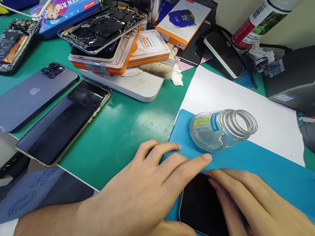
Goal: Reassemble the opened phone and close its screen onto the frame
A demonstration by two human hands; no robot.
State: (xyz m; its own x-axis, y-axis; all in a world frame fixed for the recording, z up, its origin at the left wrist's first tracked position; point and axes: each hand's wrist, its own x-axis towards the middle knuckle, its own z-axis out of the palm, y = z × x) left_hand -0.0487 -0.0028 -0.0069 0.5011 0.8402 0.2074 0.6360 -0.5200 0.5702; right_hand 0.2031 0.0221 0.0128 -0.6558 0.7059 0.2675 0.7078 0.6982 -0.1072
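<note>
A phone (205,208) with a dark screen lies face up on the blue mat (283,164), partly covered by my hands. My left hand (141,188) is spread around its left end, thumb along the near edge and index finger reaching past the far corner. My right hand (273,224) bends over the phone from the right. Its fingertips are pressed together at the far edge, close to the left index finger; anything between them is hidden. Just beyond my fingers, an open glass jar (204,130) with a blue and yellow label leans over to the right.
To the left lie a purple-grey phone (31,91), a phone with a dark screen (65,122) and an opened phone (8,47). Behind them are stacked boxes (102,65) topped by another opened phone (100,28). White paper (269,121), a spray can (259,24) and a black device (299,74) stand farther right.
</note>
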